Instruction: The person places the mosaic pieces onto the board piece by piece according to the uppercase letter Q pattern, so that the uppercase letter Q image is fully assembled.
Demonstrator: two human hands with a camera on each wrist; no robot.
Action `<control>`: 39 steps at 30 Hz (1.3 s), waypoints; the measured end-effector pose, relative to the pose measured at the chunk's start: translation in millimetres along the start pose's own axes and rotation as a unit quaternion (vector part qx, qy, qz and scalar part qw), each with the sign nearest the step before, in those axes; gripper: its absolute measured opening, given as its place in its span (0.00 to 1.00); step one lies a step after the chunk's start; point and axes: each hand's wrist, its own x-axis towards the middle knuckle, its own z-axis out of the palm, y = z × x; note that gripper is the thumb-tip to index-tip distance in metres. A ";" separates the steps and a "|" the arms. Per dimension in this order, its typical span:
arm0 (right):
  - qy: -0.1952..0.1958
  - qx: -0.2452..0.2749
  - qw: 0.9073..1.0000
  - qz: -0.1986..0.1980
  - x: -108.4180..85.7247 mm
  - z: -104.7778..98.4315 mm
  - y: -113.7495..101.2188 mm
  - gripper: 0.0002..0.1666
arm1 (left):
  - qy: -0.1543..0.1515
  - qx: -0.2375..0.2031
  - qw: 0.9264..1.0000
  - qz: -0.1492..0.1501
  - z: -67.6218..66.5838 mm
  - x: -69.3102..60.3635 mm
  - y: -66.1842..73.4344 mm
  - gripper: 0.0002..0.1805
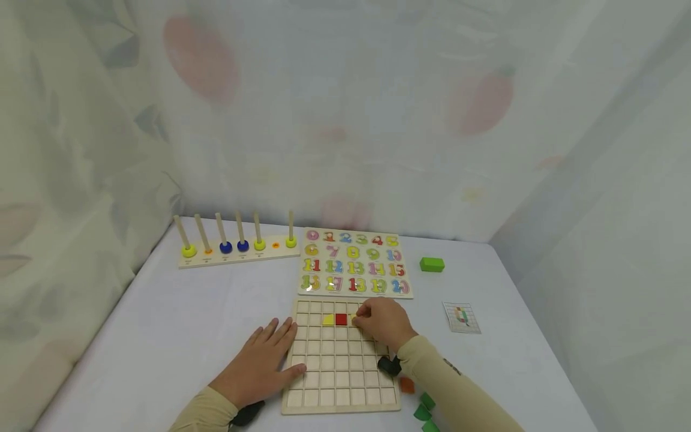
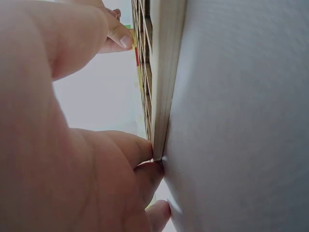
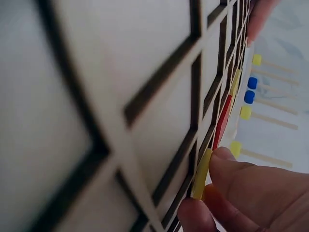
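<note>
A wooden grid board (image 1: 342, 363) lies on the white table, divided into square cells. In its second row from the back sit a yellow tile with a curved edge (image 1: 329, 320) and, right beside it, a red square tile (image 1: 341, 319). My right hand (image 1: 385, 321) pinches another yellow tile (image 3: 202, 174) between thumb and fingers, at the cell to the right of the red one. The fingers partly cover that tile. My left hand (image 1: 263, 363) lies flat with spread fingers at the board's left edge, its thumb over the frame and fingertips touching the side.
Behind the board lies a number puzzle (image 1: 353, 263). A peg stand with rings (image 1: 237, 257) is at the back left. To the right are a green block (image 1: 432, 264) and a printed pattern card (image 1: 461, 317). An orange piece (image 1: 407, 385) and several green pieces (image 1: 423, 412) lie near the right forearm.
</note>
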 end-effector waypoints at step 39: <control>0.063 -0.062 0.995 -0.055 -34.8 -46.7 -11.5 0.07 | 0.006 0.010 1.000 0.005 1.9 2.2 -0.1 0.53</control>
